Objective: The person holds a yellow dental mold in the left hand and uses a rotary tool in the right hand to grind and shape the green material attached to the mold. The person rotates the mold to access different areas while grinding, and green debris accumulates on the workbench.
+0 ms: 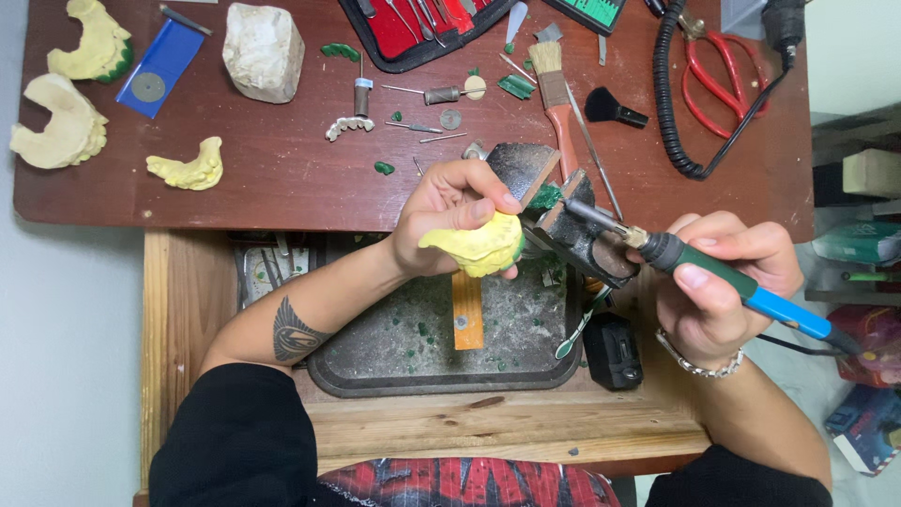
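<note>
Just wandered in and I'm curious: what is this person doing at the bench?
A person sits at a cluttered wooden workbench. The left hand grips a yellow dental cast over a dark tray speckled with green wax bits. The right hand holds a pen-like electric tool with a green and blue handle, its metal tip pointing toward the cast but not visibly touching it. More casts, a brush and red scissors lie on the bench.

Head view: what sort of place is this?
Probably a dental technician's workbench: yellow plaster jaw casts lie on the brown wooden desk, beside a red case of metal hand instruments.
</note>
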